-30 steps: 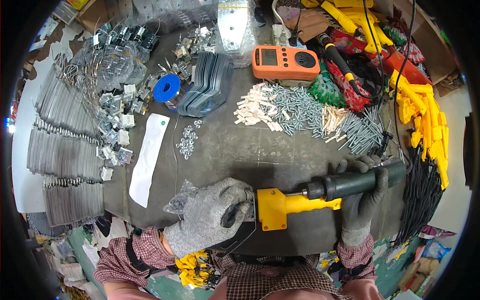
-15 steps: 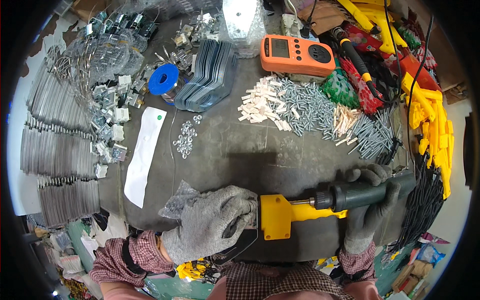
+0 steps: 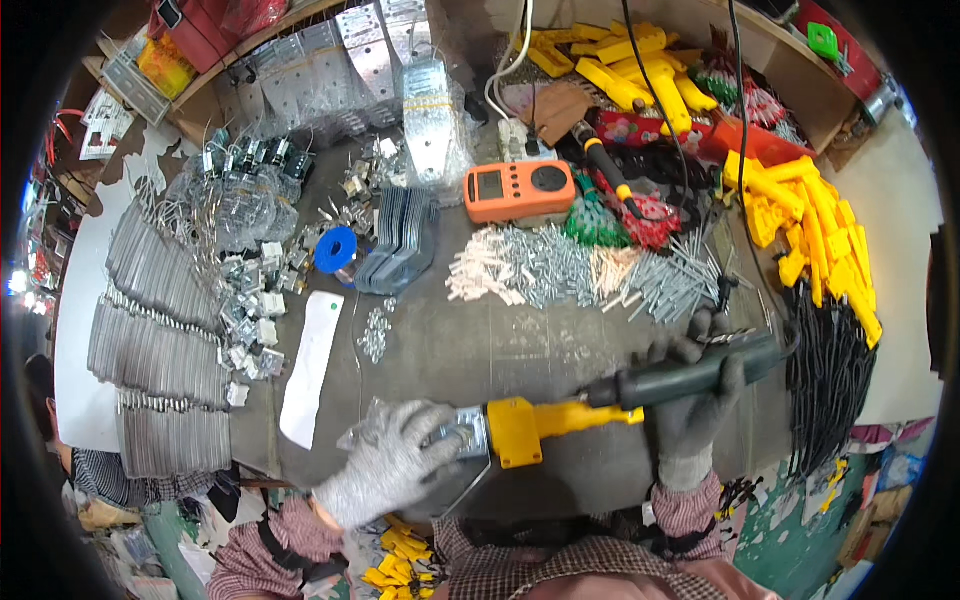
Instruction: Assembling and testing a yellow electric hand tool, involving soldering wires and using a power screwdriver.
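My left hand (image 3: 395, 468), in a grey glove, rests with curved fingers on a shiny metal bracket (image 3: 472, 430), with clear bubble wrap beside it. Joined to the bracket's right end is a yellow plastic handle (image 3: 516, 436), its long grip stretching to the right. My gloved right hand (image 3: 688, 432) wraps round a black electric screwdriver (image 3: 700, 377), held almost level with its nose to the left. That nose lies above the yellow grip, apart from the handle's square block; the bit is too blurred to make out.
Screws (image 3: 550, 268), pale plugs (image 3: 482, 270) and an orange meter (image 3: 520, 192) lie beyond my hands. Heating-plate-like grey stacks (image 3: 155, 345), a white strip (image 3: 312, 370) and a blue spool (image 3: 336, 249) are on the left. Yellow handles (image 3: 815, 225) and black cords (image 3: 830, 385) sit right.
The screwdriver has drawn back from the yellow block. My left fingers have loosened from a tight fist, uncovering more of the metal bracket. The view has tilted up, showing more of the far shelf.
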`<state>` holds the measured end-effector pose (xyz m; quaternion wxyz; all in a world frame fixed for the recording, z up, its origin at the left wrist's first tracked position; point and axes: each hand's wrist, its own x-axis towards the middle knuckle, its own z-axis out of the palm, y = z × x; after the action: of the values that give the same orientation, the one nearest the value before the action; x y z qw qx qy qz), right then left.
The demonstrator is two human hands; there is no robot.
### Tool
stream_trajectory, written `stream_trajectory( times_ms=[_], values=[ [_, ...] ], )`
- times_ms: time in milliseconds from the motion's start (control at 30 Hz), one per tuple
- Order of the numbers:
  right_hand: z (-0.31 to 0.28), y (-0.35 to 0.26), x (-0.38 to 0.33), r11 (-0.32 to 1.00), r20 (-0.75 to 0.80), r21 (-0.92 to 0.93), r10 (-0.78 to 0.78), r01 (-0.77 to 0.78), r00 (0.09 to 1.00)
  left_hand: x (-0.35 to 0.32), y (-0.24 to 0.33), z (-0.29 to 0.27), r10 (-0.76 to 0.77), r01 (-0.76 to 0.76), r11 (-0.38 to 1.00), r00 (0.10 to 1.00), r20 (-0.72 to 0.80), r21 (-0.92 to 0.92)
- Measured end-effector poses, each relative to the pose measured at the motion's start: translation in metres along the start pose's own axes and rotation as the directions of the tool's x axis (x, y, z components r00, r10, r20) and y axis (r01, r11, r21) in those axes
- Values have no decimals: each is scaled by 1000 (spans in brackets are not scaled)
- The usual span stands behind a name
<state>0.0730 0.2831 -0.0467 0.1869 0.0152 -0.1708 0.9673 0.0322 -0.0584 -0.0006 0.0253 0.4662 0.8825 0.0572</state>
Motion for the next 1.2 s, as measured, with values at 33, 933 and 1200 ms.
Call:
stream_trajectory(
  times_ms=[33, 933, 1200],
  values=[
    [5, -4, 3, 1000, -16, 7, -21, 21, 1000, -1, 0, -3, -5, 5, 1000, 1000, 0, 5],
    [98, -86, 30, -753, 318, -531, 248, 388, 915, -74, -114, 32, -689, 711, 694, 607, -394, -117],
    [140, 166, 39, 295, 262, -953, 710, 62, 654, -34, -24, -34, -424, 460, 882, 673, -606, -106]
  ],
)
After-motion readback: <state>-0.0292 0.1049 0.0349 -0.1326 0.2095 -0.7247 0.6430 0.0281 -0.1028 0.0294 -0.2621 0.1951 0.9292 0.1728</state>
